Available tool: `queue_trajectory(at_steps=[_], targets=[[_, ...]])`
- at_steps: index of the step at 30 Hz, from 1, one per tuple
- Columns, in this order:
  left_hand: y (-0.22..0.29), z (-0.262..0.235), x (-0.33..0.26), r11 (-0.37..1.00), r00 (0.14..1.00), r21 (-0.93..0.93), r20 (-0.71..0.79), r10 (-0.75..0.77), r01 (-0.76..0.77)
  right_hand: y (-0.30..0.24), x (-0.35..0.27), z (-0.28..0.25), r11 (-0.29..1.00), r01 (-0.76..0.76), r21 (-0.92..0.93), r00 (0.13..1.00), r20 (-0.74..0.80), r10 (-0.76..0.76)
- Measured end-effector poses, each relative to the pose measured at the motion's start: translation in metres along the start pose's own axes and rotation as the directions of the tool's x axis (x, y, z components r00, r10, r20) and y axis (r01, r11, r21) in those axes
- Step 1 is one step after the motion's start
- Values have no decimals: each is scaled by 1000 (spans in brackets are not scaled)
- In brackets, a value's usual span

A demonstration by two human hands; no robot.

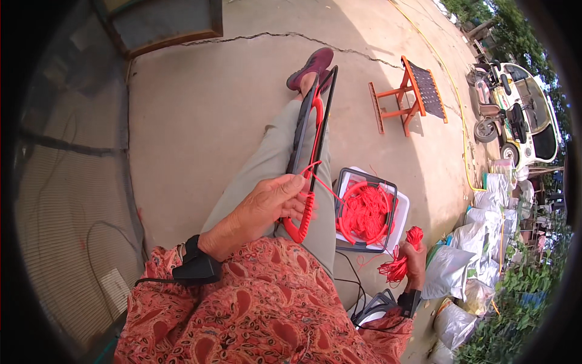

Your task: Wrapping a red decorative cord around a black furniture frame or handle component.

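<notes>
My left hand [274, 201] is closed round a dark frame [328, 100] that stands nearly edge-on over my legs. Inside the frame is a red ring [318, 118], its near part [308, 209] closely wound with red cord. From beside my left fingertips a strand of cord [326, 185] stretches right, toward the basin. Out to the right, my right hand [416, 267] grips a bundle of red cord [397, 267], with loops hanging off its left side. My left fingertips partly hide where the strand meets the ring.
A white basin [397, 227] at my right carries another dark frame [364, 175] with a red ring and a heap of red cord [367, 209]. Further off stand a folding stool [418, 91] and parked vehicles [527, 115]. White sacks [461, 242] line the right; a mesh screen [73, 200] the left.
</notes>
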State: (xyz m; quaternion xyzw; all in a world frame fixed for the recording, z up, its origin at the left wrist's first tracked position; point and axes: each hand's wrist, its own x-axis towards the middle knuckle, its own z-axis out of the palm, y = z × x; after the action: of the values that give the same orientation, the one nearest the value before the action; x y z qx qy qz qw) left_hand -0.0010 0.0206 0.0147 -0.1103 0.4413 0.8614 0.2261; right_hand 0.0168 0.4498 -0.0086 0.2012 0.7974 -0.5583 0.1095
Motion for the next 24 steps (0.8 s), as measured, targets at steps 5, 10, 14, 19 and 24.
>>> queue_trajectory(at_steps=[5,10,14,19,24], targets=[[-7,0,-4,992,980,-124,200,2,23,74,18,10,940,48,-339,994,-77,-78],[-10,3,-2,992,990,-105,130,-50,64,-26,22,108,987,109,121,993,28,-114],[-14,2,-2,993,997,-108,70,-44,51,-88,9,189,899,0,438,815,521,-254],[-15,4,-3,999,1000,-49,-7,-10,10,-92,-11,204,941,76,329,806,536,-252],[-18,6,1,977,991,-201,125,-43,67,-82,-25,170,814,-147,562,821,529,-216]])
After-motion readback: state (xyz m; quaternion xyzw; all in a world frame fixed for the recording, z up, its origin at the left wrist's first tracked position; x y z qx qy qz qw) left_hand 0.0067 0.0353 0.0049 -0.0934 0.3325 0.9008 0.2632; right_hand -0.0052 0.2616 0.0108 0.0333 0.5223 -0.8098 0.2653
